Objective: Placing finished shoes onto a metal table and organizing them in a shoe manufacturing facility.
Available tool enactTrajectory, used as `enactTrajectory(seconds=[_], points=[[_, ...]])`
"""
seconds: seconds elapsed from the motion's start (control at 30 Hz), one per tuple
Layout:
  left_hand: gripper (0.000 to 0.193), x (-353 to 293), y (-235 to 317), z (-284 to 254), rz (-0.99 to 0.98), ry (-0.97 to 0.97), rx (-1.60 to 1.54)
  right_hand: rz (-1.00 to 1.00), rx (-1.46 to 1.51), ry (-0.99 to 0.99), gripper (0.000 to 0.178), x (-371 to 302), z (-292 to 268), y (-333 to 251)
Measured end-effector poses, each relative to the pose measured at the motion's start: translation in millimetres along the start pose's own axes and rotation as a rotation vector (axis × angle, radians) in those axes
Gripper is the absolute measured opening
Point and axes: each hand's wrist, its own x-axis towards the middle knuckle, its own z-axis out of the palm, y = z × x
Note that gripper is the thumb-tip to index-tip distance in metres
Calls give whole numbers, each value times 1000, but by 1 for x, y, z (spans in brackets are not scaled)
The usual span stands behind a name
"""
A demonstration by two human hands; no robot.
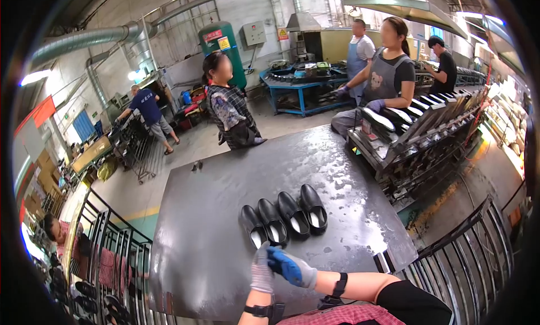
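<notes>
Pink checked cloth (349, 315) is seen at the lower edge, with both forearms extended over a dark metal table (197, 240); each is banded by a black strap (340, 284) near the wrist. The left hand (262, 271) is covered by a pale glove and pointed upward, its fingers set narrowly together; it is met by the right hand (291, 269), gloved in blue and grey, whose fingers are bent toward it. Whether anything is held between them cannot be told. Just beyond, four black shoes (293, 215) are lined up side by side on the table, toes turned away, pale insoles exposed; the leftmost is nearest the left hand, and contact cannot be made out. At the far edge a person in a patterned top (232, 108) is seen, and to the right a shoe-laden rack (427, 122) is flanked by a seated co-worker (388, 72).
</notes>
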Motion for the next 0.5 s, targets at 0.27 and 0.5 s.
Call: enactTrajectory(seconds=[0.27, 0.5], points=[[34, -14, 2, -71, 64, 601, -46, 115, -195, -430, 54, 10, 55, 19], [43, 14, 49, -144, 309, 547, -111, 161, -573, -524, 45, -1, 67, -78]])
